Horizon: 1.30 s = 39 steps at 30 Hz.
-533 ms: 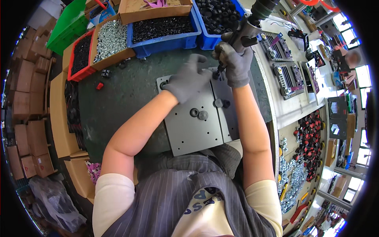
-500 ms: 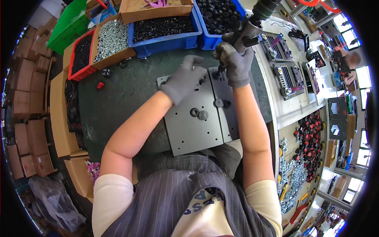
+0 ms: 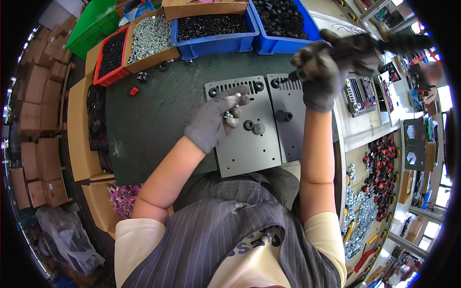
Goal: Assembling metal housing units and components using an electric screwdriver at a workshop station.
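Observation:
My left hand [image 3: 211, 120], in a grey glove, hovers over the left grey metal plate [image 3: 240, 156], fingers curled around a few small silver screws [image 3: 227, 114]. My right hand [image 3: 319, 79], gloved too and blurred by motion, grips a dark power screwdriver [image 3: 357, 50]. The tool lies tilted, its body to the right and its tip near the top of the right plate [image 3: 292, 139]. Round black rubber feet [image 3: 259, 86] sit at the slotted far end of the plates. A loose pair of feet [image 3: 259, 128] rests mid-plate, and another pair [image 3: 288, 116] on the right plate.
Along the table's far edge stand a red bin [image 3: 100, 79] of black parts, a cardboard box [image 3: 128, 65] of silver screws, and blue bins [image 3: 216, 47] of black screws and rubber feet. A red piece [image 3: 134, 90] lies at left. A white bench [image 3: 357, 134] runs along the right.
My right hand has swung the screwdriver up and to the right, from upright to tilted. The left hand has turned, and screws now show in its fingers. The whole view has shifted slightly.

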Available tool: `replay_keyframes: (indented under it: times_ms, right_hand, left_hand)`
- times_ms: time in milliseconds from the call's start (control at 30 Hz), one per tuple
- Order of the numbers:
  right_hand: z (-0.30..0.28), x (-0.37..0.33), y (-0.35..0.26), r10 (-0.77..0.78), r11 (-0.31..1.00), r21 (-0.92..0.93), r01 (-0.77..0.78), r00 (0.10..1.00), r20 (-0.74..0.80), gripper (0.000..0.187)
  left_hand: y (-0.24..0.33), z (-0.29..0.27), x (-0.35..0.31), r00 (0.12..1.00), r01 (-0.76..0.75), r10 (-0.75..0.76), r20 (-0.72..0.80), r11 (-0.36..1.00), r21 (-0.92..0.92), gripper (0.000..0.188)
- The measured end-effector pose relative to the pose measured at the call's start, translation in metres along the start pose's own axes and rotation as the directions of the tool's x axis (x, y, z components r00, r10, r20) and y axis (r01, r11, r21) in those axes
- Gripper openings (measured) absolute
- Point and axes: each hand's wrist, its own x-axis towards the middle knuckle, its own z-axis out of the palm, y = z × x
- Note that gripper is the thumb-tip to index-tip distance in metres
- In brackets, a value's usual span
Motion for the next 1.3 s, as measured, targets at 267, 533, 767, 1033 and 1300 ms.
replay_keyframes:
  times_ms: [267, 533, 767, 1033, 1300]
  right_hand:
    - [0.001, -0.050, -0.051, -0.199, 0.856, 0.511, 0.074, 0.961, 0.193, 0.052]
    - [-0.016, -0.076, -0.068, -0.179, 0.844, 0.524, 0.119, 0.982, 0.066, 0.054]
    - [-0.038, -0.086, -0.073, -0.205, 0.828, 0.551, 0.101, 0.970, 0.131, 0.052]
    - [-0.072, -0.082, -0.078, -0.142, 0.857, 0.462, 0.227, 0.967, -0.212, 0.047]
    - [-0.090, -0.067, -0.066, -0.079, 0.940, 0.304, 0.152, 0.968, -0.240, 0.052]
  left_hand:
    - [-0.036, 0.017, -0.011, 0.874, 0.340, -0.291, 0.390, 0.939, -0.062, 0.036]
    - [-0.050, 0.043, -0.020, 0.867, 0.286, -0.306, 0.394, 0.952, 0.111, 0.037]
    - [-0.057, 0.053, -0.019, 0.882, 0.210, -0.331, 0.336, 0.913, 0.349, 0.041]
    - [-0.033, 0.062, 0.025, 0.892, -0.343, 0.088, 0.444, -0.509, 0.790, 0.029]
    - [-0.022, 0.074, 0.075, 0.890, -0.307, 0.174, 0.421, -0.454, 0.837, 0.027]
